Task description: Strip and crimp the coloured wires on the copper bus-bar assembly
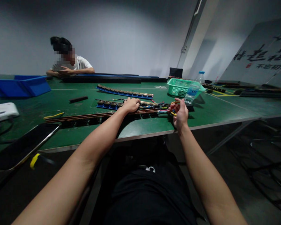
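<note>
A long black strip with copper-coloured rails [93, 117] lies along the near side of the green table, with coloured wires [162, 110] coming from its right end. Just behind it is a shorter blue-backed strip [106, 105]. My left hand [131, 105] is curled down over this shorter strip, its fingertips partly hidden. At the wire ends, my right hand [180, 113] pinches a yellow wire [173, 114] between thumb and fingers. Another blue-backed strip [125, 92] rests farther back, touched by neither hand.
A green basket [178, 88] and a water bottle [191, 93] stand behind my right hand. A blue bin [25, 87], a white device [3, 112] and a phone [25, 145] are at left. Across the table [224, 107], a person [81, 64] sits behind long black profiles [107, 79].
</note>
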{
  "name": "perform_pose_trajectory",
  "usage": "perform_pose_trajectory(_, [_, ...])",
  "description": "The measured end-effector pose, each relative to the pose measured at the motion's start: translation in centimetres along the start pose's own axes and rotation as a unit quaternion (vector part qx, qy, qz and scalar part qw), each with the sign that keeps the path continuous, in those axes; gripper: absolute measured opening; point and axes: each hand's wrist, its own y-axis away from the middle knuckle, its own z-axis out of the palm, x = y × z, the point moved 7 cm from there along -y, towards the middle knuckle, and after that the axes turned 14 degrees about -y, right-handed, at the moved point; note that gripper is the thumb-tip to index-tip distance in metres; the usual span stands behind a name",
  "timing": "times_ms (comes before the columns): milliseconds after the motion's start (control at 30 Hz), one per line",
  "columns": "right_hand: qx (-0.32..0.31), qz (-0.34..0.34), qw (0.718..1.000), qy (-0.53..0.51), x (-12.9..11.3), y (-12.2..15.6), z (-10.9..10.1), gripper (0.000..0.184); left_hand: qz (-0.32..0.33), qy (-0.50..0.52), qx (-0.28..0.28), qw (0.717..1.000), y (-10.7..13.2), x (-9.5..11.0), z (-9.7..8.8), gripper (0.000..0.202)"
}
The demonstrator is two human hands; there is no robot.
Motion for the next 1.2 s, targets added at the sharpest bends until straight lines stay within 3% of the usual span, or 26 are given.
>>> perform_pose_trajectory(100, [-0.002, 0.008, 1.0, 0.02, 0.1, 0.2, 0.0, 0.053, -0.002, 0.0, -0.001, 1.0, 0.0, 0.0, 0.0, 0.047])
perform_pose_trajectory(200, [-0.075, 0.017, 0.993, 0.093, 0.0, 0.5, 0.9, 0.044, -0.002, -0.002, -0.002, 1.0, 0.1, 0.0, 0.0, 0.047])
perform_pose_trajectory(300, [-0.168, 0.015, 0.964, 0.207, 0.0, 1.1, 1.9, 0.038, 0.001, -0.003, -0.002, 1.0, 0.1, 0.0, 0.0, 0.047])
perform_pose_trajectory(400, [-0.22, 0.002, 0.934, 0.283, 0.3, 1.5, 2.5, 0.033, 0.004, -0.005, -0.001, 1.0, 0.0, 0.0, 0.0, 0.047])
perform_pose_trajectory(467, [-0.211, 0.011, 0.942, 0.261, 0.6, 1.3, 2.5, 0.033, 0.004, -0.008, -0.001, 1.0, 0.0, 0.0, 0.1, 0.048])
perform_pose_trajectory(567, [-0.136, 0.022, 0.981, 0.137, 0.5, 0.6, 1.7, 0.034, 0.001, -0.01, -0.003, 1.0, -0.1, 0.0, 0.2, 0.048])
perform_pose_trajectory(667, [-0.093, -0.018, 0.994, 0.057, -0.1, 0.8, 1.3, 0.036, 0.001, -0.01, -0.002, 1.0, -0.1, -0.1, 0.1, 0.048])
perform_pose_trajectory(900, [-0.209, -0.094, 0.971, 0.07, -1.3, 6.2, 4.1, 0.045, -0.001, -0.004, 0.002, 1.0, -0.3, -0.2, 0.3, 0.046])
perform_pose_trajectory(1033, [-0.233, -0.048, 0.971, 0.012, -1.1, 7.8, 6.2, 0.041, 0.0, 0.004, 0.011, 1.0, -0.6, -0.4, 0.7, 0.046])
perform_pose_trajectory(1200, [-0.228, 0.035, 0.972, -0.054, 0.3, 7.6, 7.9, 0.041, -0.004, 0.012, 0.011, 1.0, -0.8, -0.6, 0.9, 0.045])
